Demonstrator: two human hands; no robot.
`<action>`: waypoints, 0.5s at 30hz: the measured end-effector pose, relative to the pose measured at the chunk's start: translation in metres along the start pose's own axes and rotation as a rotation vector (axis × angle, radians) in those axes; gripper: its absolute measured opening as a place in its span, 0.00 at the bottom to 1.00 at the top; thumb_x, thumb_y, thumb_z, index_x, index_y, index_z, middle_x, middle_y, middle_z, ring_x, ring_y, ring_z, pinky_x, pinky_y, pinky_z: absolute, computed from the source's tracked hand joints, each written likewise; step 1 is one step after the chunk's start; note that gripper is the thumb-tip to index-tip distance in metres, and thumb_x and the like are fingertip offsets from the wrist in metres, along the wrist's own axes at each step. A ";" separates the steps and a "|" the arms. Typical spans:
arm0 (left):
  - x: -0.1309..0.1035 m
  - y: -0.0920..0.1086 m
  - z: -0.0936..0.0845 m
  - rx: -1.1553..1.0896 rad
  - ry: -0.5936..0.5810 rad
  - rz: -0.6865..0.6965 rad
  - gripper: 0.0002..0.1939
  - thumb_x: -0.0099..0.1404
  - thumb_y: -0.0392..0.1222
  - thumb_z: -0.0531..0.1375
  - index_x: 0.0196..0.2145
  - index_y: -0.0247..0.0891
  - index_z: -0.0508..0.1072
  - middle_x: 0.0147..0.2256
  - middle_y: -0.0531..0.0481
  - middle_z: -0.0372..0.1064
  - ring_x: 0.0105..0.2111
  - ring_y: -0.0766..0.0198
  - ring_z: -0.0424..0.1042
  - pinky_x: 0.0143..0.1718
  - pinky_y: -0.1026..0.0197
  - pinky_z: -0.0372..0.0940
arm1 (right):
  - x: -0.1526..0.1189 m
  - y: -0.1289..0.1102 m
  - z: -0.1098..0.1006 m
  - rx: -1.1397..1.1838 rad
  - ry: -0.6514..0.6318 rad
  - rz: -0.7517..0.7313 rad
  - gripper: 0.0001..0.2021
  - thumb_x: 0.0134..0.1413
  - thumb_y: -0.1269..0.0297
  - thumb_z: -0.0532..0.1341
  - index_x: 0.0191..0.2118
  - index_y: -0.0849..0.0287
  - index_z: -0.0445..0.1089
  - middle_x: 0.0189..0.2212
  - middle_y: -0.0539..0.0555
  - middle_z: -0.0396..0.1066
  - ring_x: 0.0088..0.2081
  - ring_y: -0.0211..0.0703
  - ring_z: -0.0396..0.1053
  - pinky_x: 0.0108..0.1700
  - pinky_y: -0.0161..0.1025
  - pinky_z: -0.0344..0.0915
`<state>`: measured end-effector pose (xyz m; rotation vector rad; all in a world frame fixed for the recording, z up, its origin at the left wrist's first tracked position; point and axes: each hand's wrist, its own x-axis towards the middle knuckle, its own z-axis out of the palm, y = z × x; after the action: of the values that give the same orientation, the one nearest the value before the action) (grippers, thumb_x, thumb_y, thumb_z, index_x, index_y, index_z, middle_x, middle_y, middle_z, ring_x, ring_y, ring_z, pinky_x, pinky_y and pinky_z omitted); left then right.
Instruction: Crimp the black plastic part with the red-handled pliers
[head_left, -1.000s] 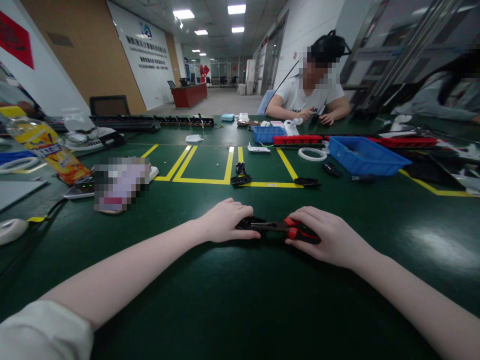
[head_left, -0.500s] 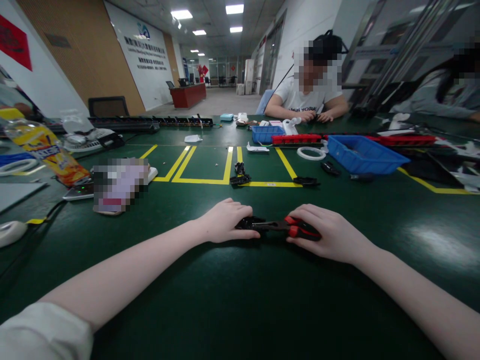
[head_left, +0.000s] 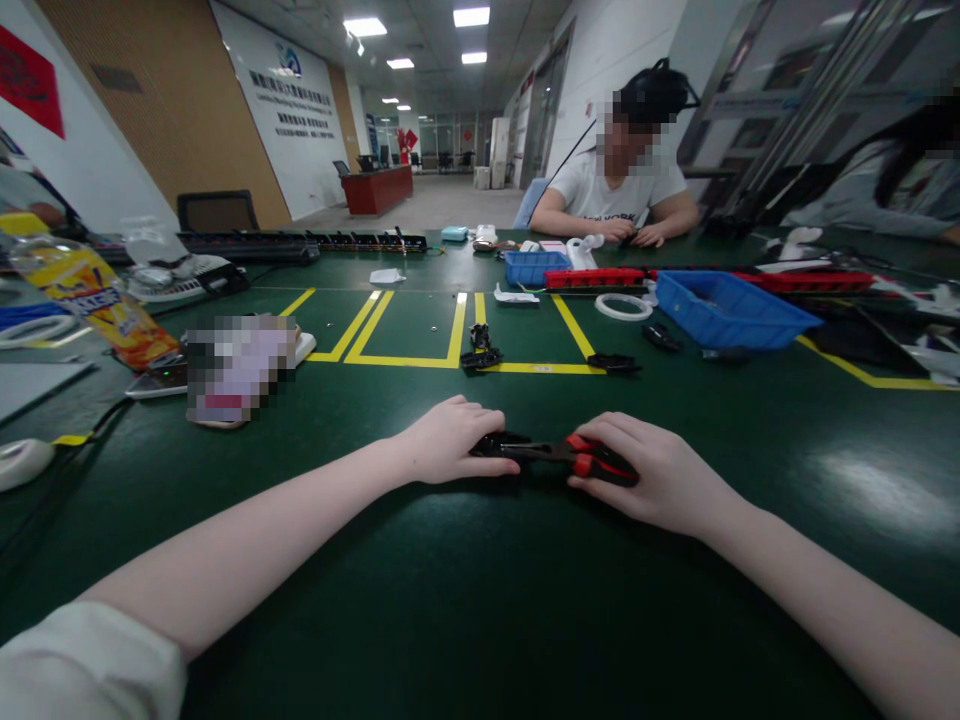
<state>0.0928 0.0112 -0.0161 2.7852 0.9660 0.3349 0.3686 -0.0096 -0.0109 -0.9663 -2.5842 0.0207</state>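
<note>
Left of the left grip (head_left: pixel 508 445), the green counter (head_left: pixel 465 600) bears a partly blurred phone (head_left: pixel 244 375), with a drink bottle (head_left: pixel 105 305) farther left. Yellow tape outlines (head_left: pixel 401 362) lie beyond it. Beyond the right grip (head_left: pixel 576 458) are a white ring (head_left: pixel 624 313) and, farther right, a large blue bin (head_left: pixel 739 315). Across the counter, a person in a white T-shirt (head_left: pixel 619 190) sits beyond the right grip.

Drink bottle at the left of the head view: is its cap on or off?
On: the yellow cap sits over the neck of the bottle.
</note>
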 end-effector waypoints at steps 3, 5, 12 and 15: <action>0.000 0.000 0.000 0.001 -0.006 -0.005 0.23 0.66 0.63 0.51 0.35 0.38 0.66 0.31 0.51 0.67 0.31 0.60 0.66 0.35 0.59 0.56 | 0.000 0.000 0.000 -0.002 0.004 -0.002 0.17 0.54 0.53 0.61 0.45 0.59 0.68 0.40 0.59 0.72 0.39 0.48 0.72 0.38 0.44 0.71; 0.000 0.001 0.000 0.002 -0.008 -0.011 0.23 0.66 0.63 0.51 0.35 0.38 0.66 0.31 0.51 0.67 0.31 0.60 0.66 0.36 0.59 0.56 | 0.000 0.001 -0.002 0.000 -0.002 -0.005 0.17 0.53 0.53 0.62 0.45 0.59 0.68 0.40 0.59 0.72 0.39 0.47 0.72 0.38 0.43 0.71; 0.000 0.003 -0.002 -0.005 -0.031 -0.031 0.23 0.66 0.63 0.51 0.35 0.38 0.66 0.32 0.50 0.68 0.31 0.60 0.66 0.36 0.59 0.56 | 0.002 0.004 -0.007 0.002 -0.015 -0.005 0.16 0.52 0.55 0.63 0.44 0.58 0.68 0.40 0.59 0.73 0.40 0.48 0.72 0.38 0.44 0.71; 0.000 0.003 -0.002 -0.012 -0.034 -0.034 0.23 0.66 0.63 0.52 0.35 0.38 0.66 0.32 0.50 0.68 0.31 0.60 0.67 0.36 0.58 0.57 | 0.001 0.003 -0.007 0.004 -0.010 -0.004 0.15 0.52 0.56 0.63 0.43 0.58 0.68 0.40 0.59 0.73 0.39 0.48 0.72 0.38 0.44 0.71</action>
<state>0.0946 0.0088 -0.0136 2.7506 0.9989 0.2868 0.3720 -0.0072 -0.0045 -0.9615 -2.5946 0.0298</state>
